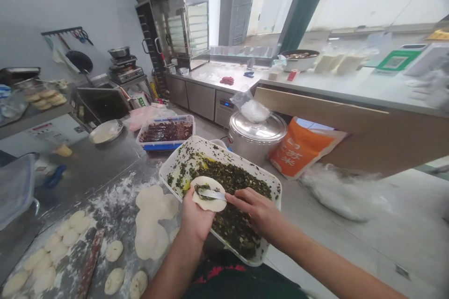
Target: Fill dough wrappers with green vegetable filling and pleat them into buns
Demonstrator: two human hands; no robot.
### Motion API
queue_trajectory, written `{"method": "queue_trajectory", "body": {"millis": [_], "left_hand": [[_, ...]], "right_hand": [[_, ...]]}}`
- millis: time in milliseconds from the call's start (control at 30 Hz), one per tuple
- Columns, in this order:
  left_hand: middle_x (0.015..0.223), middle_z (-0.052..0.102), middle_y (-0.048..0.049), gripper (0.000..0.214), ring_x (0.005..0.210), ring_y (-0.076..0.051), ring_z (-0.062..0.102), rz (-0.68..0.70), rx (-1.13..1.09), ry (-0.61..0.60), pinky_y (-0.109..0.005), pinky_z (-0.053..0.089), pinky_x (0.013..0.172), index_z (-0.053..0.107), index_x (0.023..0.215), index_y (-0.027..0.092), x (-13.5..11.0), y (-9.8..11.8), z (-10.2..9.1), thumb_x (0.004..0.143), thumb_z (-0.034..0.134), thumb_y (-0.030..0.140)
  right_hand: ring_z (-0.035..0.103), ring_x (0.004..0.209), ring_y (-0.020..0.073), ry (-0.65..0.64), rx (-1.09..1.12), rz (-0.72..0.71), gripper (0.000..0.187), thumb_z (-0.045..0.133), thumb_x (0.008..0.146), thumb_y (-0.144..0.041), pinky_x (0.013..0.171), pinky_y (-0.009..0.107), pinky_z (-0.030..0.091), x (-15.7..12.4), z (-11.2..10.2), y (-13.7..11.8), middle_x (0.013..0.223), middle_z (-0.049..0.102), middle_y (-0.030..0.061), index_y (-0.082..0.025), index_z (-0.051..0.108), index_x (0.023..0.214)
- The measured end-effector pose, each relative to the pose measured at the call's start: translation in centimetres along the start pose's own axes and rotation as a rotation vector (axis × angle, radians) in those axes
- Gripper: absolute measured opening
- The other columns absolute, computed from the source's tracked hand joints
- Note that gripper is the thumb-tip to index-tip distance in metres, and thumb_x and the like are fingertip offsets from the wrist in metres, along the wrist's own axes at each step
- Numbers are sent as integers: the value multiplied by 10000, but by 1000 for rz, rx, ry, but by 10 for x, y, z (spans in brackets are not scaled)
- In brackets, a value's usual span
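Observation:
In my left hand (197,217) lies a round dough wrapper (200,205), held from below with the fingers mostly hidden under it. Dark green chopped filling (202,188) sits in its middle. My right hand (254,205) grips a flat metal spatula (214,194), whose blade presses on the filling. Both hands are over a white tub (277,184) of the same chopped greens. Rolled wrappers (150,238) lie overlapping on the floured steel table to the left, and a few filled buns (114,281) sit near the front.
Small dough pieces (58,243) and a rolling pin (90,264) are on the table at left. Behind the tub stands a container of dark paste (168,131). A lidded steel pot (257,131) and an orange bag (298,149) are beyond it to the right.

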State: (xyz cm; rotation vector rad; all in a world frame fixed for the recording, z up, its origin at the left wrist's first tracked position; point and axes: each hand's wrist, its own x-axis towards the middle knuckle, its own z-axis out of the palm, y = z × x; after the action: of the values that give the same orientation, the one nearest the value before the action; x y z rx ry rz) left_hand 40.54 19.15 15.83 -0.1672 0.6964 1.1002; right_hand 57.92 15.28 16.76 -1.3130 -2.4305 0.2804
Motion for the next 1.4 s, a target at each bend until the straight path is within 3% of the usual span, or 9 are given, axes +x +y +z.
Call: {"method": "queue_trajectory", "body": {"millis": [100,200,367,500,667,800,1067,1233,1400], "left_hand": [[874,623,-95,247,881,-242,556,121,2,64,-447,428,787,577,905,128,0,9,-1,758,444,275],[911,622,-71,234,909,-228,546,230,38,115,-446,425,794,575,924,161,0,17,-1,750,457,265],[909,626,-72,236,904,-232,551,166,76,91,-449,430,790,583,924,169,-1,15,-6,731,482,259],[898,632,-69,239,892,-226,559,157,67,107,-447,428,798,584,930,172,-1,13,-11,730,487,259],[865,643,-70,238,874,-229,567,150,52,119,-439,431,791,588,924,161,-3,14,-10,724,495,250],[810,651,-62,235,856,-221,575,166,45,98,-423,438,783,589,924,160,-4,16,-9,727,487,237],[824,646,-53,256,826,-202,582,227,62,157,-403,446,767,569,965,175,0,17,-8,737,470,235],[824,641,-88,276,840,-234,575,112,53,94,-428,446,753,568,964,141,3,1,-5,737,466,262],[854,627,-125,288,812,-243,578,-4,37,2,-410,456,724,578,919,105,1,-5,0,744,454,298]], "right_hand": [[514,855,148,-96,30,85,470,353,666,-4,734,256,416,3,-27,18,938,558,61,-207,508,1061],[549,799,157,-185,-146,224,384,385,669,-47,636,244,416,8,-43,39,872,597,38,-214,538,979],[581,675,185,-442,-413,171,269,410,646,-78,555,262,379,15,-29,50,703,641,54,-198,621,763],[573,601,189,-524,-369,98,208,460,590,-109,509,256,355,20,-20,41,636,639,58,-191,639,656],[565,590,142,-583,-176,51,236,456,639,-163,505,217,345,22,-20,39,642,642,-7,-260,654,725],[547,596,107,-552,69,134,257,435,678,-176,526,186,355,23,-25,43,678,640,-28,-263,649,791],[459,442,86,-490,387,274,263,373,732,-199,448,175,349,25,-46,45,490,524,-35,-193,609,846],[504,539,104,-264,397,266,299,330,792,-219,522,195,389,28,-48,29,583,558,-18,-212,574,966],[505,787,132,-17,191,108,440,306,765,-80,698,246,407,21,-16,1,899,539,40,-275,491,1114]]}}
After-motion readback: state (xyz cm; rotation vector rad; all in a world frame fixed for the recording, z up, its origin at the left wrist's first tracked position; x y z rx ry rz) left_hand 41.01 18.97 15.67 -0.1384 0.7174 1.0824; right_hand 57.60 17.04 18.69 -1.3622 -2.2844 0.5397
